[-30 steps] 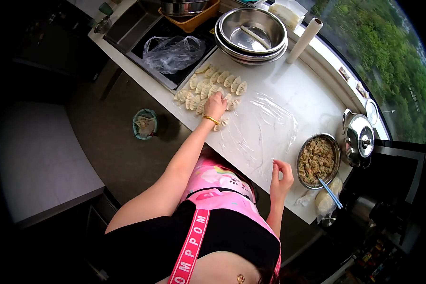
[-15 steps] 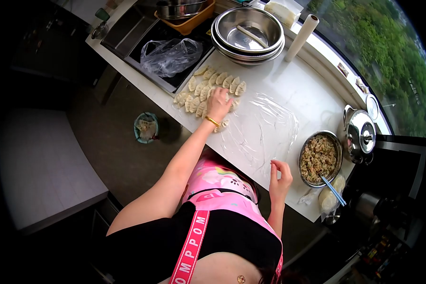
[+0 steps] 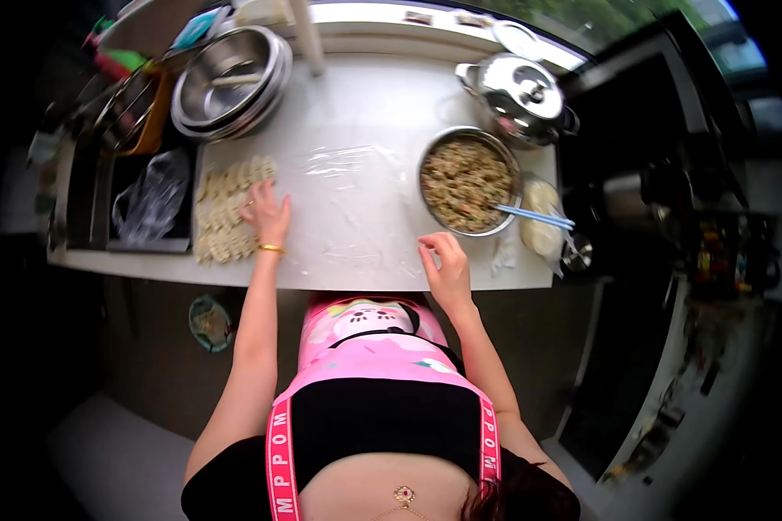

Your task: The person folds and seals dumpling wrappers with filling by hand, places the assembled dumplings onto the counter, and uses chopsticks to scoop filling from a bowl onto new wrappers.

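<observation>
Rows of pleated dumplings (image 3: 220, 213) lie on the left part of the worktop. My left hand (image 3: 269, 217) is at their right edge with its fingers spread, and I see nothing in it; whether a fingertip touches a dumpling, I cannot tell. A sheet of clear plastic film (image 3: 347, 204) covers the worktop between my hands. Above the front edge, my right hand (image 3: 448, 271) is loosely curled, thumb and fingertips slightly apart, with nothing visible in it. Nearest to it stands a steel bowl of minced filling (image 3: 467, 185), with blue chopsticks (image 3: 537, 215) resting across its rim.
A bag of pale dough (image 3: 540, 227) sits right of the filling bowl. Behind is a lidded steel pot (image 3: 520, 95). Stacked steel basins (image 3: 274, 91), with a rolling pin (image 3: 235, 80) inside, stand back left. A crumpled plastic bag (image 3: 152, 198) lies by the sink.
The head view has swung to the right and now faces the worktop squarely. My left hand has moved from over the dumplings to their right edge, fingers spreading. My right hand remains loosely curled.
</observation>
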Demonstrator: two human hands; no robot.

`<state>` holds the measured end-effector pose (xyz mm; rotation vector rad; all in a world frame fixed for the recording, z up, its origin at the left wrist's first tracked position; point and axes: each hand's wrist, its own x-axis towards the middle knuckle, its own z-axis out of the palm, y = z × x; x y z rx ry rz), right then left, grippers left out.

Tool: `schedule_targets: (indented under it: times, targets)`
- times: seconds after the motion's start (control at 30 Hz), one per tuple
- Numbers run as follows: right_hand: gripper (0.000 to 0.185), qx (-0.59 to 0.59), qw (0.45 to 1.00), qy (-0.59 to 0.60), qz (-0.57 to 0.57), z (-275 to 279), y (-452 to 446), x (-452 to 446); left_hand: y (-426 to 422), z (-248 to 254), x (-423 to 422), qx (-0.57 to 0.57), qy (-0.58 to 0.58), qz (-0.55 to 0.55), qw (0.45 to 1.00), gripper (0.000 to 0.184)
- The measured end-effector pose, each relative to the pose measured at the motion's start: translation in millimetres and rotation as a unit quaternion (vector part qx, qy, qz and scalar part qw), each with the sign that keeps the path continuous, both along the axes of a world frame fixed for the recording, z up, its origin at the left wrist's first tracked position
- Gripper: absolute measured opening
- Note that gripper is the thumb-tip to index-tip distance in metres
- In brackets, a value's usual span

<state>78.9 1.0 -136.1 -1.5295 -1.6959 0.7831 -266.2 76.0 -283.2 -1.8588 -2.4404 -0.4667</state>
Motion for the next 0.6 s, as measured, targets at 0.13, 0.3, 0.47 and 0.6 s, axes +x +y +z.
schedule_targets:
  times: [0.13,0.3,0.47,0.6]
  targets:
    - [0.008,0.034,0.972,-0.041,-0.230,-4.1,-8.7,92.7,-1.6,25.1,24.1,0.025,-0.032,-0.015,0.999,0.053]
    - [0.008,0.094,0.898,-0.129,-0.411,-48.3,-13.4,224.2,-18.4,37.8,53.3,0.048,-0.040,-0.043,0.997,0.049]
    - [0.019,0.072,0.923,-0.219,-0.309,-97.2,14.7,278.9,-31.9,59.6,88.0,0.048,-0.050,-0.052,0.996,0.043]
    - [0.025,0.027,0.925,-0.259,-0.276,-103.7,19.4,277.9,-37.5,73.7,108.3,0.067,-0.052,-0.047,0.995,0.041]
